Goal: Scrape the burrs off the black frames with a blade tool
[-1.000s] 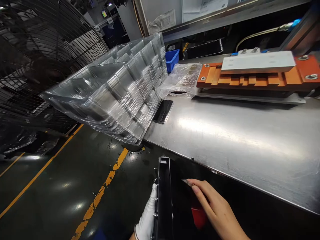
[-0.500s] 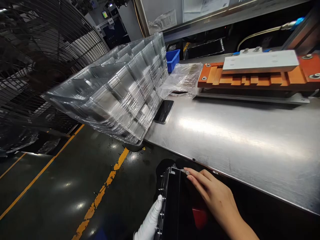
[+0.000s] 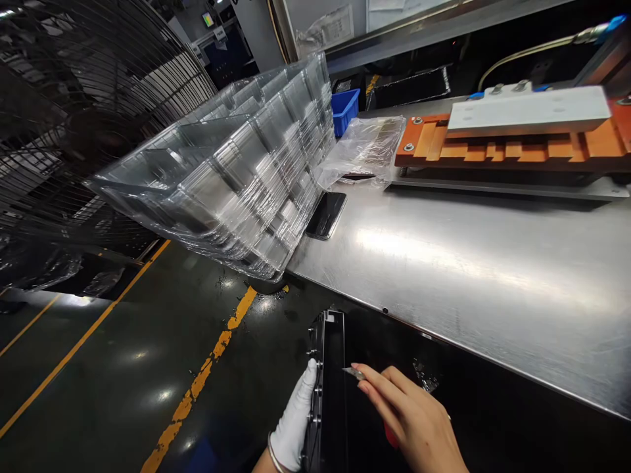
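Observation:
My left hand [image 3: 296, 417], in a white glove, grips the left side of a long black part [image 3: 335, 381] held upright below the table edge. Several small metal pins stick out along that side, and a pale clip-like corner shows at its top. My bare right hand [image 3: 411, 414] is closed around a small knife [image 3: 353, 373], its pointed blade aimed left at the part's right edge. A bit of red shows under the palm, probably the knife's handle. Whether the blade touches the part I cannot tell.
A stack of clear plastic trays [image 3: 256, 177] overhangs the left end of the metal table [image 3: 468, 263]. Beside it lie a phone [image 3: 326, 215] and a clear plastic bag [image 3: 369, 151]. Behind are a blue bin [image 3: 345, 108] and an orange fixture [image 3: 517, 148]. A large fan [image 3: 93, 131] stands left.
My right hand has come down from the part's top corner to lower along its right edge, and the blade shows more clearly. The black part has shifted slightly left and up.

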`<action>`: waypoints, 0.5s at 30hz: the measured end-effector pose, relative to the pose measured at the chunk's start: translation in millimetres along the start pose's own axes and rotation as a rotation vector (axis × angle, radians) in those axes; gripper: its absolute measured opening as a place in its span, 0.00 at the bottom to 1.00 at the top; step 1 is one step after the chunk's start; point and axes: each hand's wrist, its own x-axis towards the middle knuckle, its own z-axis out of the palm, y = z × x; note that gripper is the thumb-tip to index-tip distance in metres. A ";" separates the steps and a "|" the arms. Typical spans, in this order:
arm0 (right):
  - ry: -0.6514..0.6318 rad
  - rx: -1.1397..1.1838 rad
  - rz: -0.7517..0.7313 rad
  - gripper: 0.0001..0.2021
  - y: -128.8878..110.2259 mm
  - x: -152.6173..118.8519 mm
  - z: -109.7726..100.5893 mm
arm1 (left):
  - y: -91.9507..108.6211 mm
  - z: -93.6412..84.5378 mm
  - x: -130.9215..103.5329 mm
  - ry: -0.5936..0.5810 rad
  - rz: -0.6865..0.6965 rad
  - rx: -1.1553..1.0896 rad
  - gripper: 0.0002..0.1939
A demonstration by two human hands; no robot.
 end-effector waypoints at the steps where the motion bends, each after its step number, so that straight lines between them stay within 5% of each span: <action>1: 0.003 0.002 0.004 0.18 0.6 -1.2 0.3 | -0.7 -0.6 0.2 -0.003 -0.020 0.031 0.20; 5: 0.003 -0.011 0.023 0.20 3.5 -4.7 0.6 | -4.0 2.6 1.2 -0.028 -0.062 0.076 0.25; 12: -0.016 0.030 0.111 0.19 3.5 -10.0 0.3 | -4.2 20.7 -2.5 -0.150 0.101 0.031 0.21; 15: -0.031 0.048 0.082 0.19 3.9 -13.3 2.1 | -4.8 20.2 0.8 -0.154 0.034 -0.010 0.24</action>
